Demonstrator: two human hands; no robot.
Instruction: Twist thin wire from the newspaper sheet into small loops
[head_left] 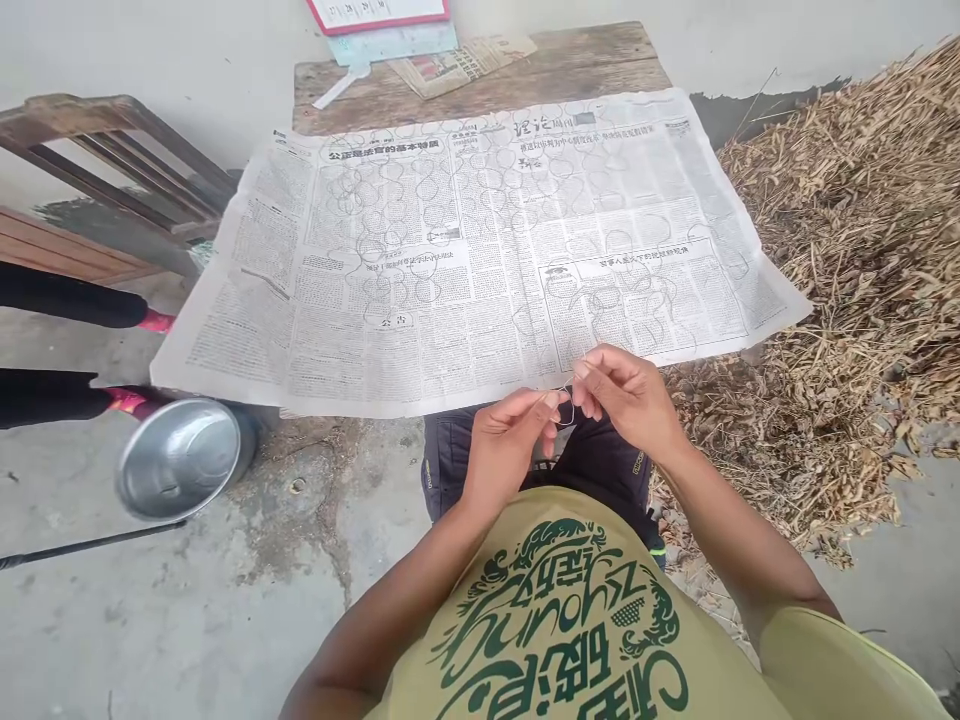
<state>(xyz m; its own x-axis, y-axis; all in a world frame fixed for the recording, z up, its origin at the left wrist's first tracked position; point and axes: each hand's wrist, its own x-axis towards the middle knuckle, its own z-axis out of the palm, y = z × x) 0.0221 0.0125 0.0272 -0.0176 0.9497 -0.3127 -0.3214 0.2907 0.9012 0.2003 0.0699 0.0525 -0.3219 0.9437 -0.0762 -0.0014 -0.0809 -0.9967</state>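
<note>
My left hand (pixel 508 440) and my right hand (pixel 626 392) meet just in front of my lap, both pinching a thin loop of wire or thread (pixel 568 408) between fingertips. The loop hangs between the two hands at the near edge of a wide open newspaper (pixel 465 260). Several similar thin loops lie spread over the newspaper's pages. The newspaper covers a low wooden table (pixel 525 75), whose far end shows bare wood.
A metal bowl (pixel 180 458) sits on the concrete floor at left, beside another person's legs in dark trousers (pixel 67 300). A heap of dry straw and husks (pixel 847 280) fills the right. A wooden frame (pixel 112 150) leans at the far left; papers (pixel 450 62) lie on the table's far end.
</note>
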